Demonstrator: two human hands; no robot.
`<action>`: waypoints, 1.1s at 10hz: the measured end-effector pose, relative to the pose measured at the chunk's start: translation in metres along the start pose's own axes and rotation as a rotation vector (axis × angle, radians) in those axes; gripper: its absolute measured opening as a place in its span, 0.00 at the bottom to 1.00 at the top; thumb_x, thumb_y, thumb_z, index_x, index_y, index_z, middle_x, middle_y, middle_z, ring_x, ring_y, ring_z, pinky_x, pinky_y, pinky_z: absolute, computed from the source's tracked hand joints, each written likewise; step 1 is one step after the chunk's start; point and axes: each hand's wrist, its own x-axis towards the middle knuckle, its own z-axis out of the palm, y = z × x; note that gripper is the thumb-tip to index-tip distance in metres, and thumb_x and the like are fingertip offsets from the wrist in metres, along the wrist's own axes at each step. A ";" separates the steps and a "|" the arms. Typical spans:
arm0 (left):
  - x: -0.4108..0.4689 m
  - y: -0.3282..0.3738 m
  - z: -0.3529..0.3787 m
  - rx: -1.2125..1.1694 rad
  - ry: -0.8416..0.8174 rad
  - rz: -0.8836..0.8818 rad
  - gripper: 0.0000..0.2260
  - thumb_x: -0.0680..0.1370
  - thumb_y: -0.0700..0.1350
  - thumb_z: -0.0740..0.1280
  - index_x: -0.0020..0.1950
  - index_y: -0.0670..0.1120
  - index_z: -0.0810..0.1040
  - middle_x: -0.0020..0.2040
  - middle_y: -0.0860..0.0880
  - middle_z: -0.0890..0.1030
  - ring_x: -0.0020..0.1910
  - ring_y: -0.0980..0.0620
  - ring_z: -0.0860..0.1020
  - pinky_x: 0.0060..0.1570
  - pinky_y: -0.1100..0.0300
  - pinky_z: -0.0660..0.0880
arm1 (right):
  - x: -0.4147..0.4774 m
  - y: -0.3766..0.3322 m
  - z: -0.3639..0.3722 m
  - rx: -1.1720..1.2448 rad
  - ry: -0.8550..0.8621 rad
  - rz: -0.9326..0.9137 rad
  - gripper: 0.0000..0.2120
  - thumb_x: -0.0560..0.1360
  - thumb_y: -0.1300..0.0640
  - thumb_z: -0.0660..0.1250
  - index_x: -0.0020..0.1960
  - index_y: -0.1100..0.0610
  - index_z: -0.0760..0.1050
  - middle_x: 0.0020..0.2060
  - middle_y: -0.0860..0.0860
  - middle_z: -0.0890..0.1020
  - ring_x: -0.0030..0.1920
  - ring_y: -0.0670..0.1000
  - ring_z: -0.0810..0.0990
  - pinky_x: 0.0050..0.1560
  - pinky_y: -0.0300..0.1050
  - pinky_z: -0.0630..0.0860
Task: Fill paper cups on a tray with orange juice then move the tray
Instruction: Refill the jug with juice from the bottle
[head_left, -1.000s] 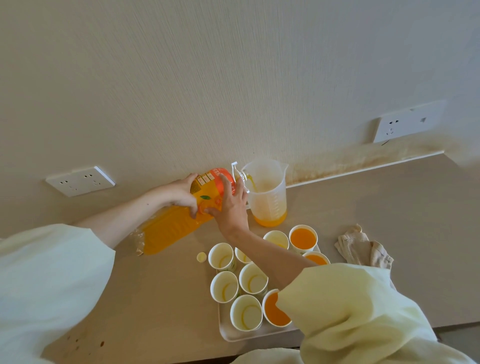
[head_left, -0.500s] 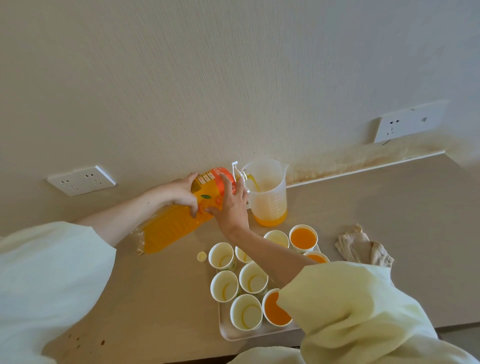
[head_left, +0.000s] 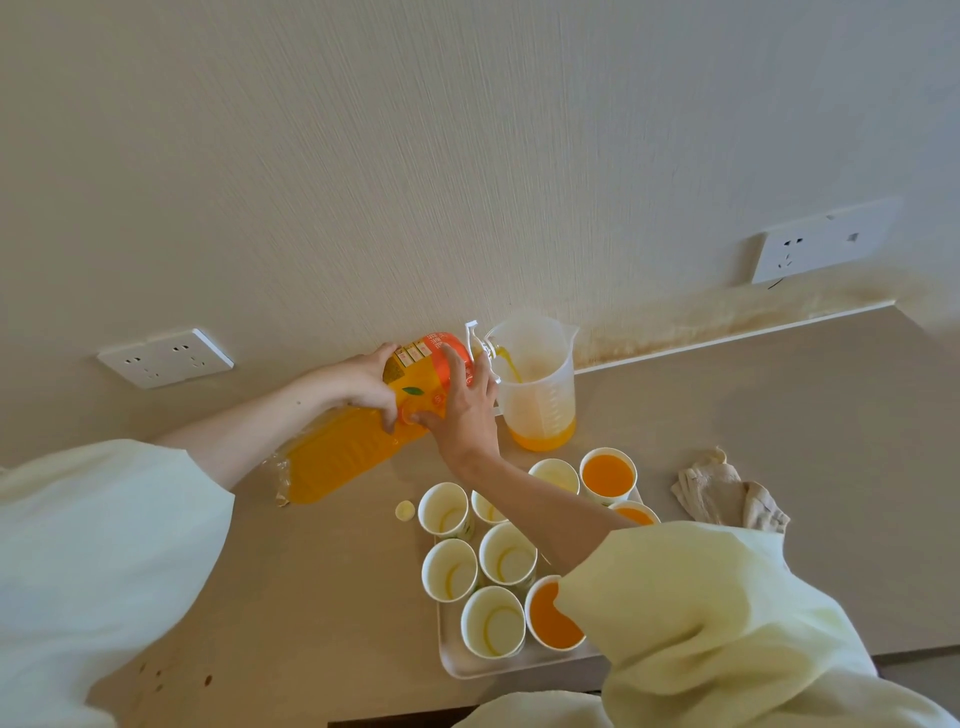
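Head view: we are tipping a big clear plastic bottle (head_left: 358, 441) of orange juice almost onto its side, both hands wrapped around it. Our left hand (head_left: 363, 387) is gripping the ribbed body from behind, fingers curled over the glossy orange label. Our right hand (head_left: 462, 410) is clasping the shoulder nearer us, fingers spread and pressing against the label, thumb underneath. Just past the right fingertips, the neck is resting over the rim of a translucent, tapered jug (head_left: 537, 384) with printed measuring marks, and a thin stream is running down inside it. A shallow layer of juice is sitting in the bottom of the jug.

Below our right wrist, a pale rounded-corner tray (head_left: 467, 667) is lying on the smooth beige counter (head_left: 779, 415), holding white paper cups (head_left: 506, 558) packed close together. Most are showing bare bottoms; one beneath our right sleeve (head_left: 701, 623) and two behind the forearm are holding juice. A small round yellow cap (head_left: 404, 510) is lying just left of the tray. Right of the forearm, a crumpled tan cloth (head_left: 727, 493) is lying on the counter.
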 end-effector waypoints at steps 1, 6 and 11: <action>-0.001 0.004 0.001 0.011 0.009 -0.009 0.56 0.63 0.38 0.79 0.78 0.53 0.44 0.72 0.43 0.66 0.68 0.39 0.67 0.60 0.46 0.73 | 0.001 0.003 0.001 0.008 -0.006 0.001 0.43 0.71 0.54 0.75 0.77 0.46 0.54 0.77 0.57 0.48 0.77 0.59 0.47 0.68 0.53 0.66; -0.005 0.007 0.000 0.027 0.019 -0.002 0.56 0.63 0.38 0.79 0.78 0.53 0.44 0.72 0.43 0.66 0.67 0.39 0.68 0.61 0.44 0.73 | 0.002 0.005 0.002 -0.026 0.014 -0.004 0.43 0.70 0.54 0.76 0.77 0.47 0.54 0.77 0.57 0.49 0.76 0.59 0.49 0.68 0.52 0.66; -0.005 0.006 -0.001 0.027 0.002 -0.011 0.57 0.62 0.39 0.79 0.78 0.53 0.44 0.71 0.43 0.67 0.66 0.40 0.69 0.59 0.45 0.74 | 0.002 0.005 0.003 -0.023 0.021 -0.015 0.43 0.71 0.54 0.75 0.77 0.47 0.54 0.77 0.57 0.48 0.77 0.59 0.47 0.68 0.53 0.65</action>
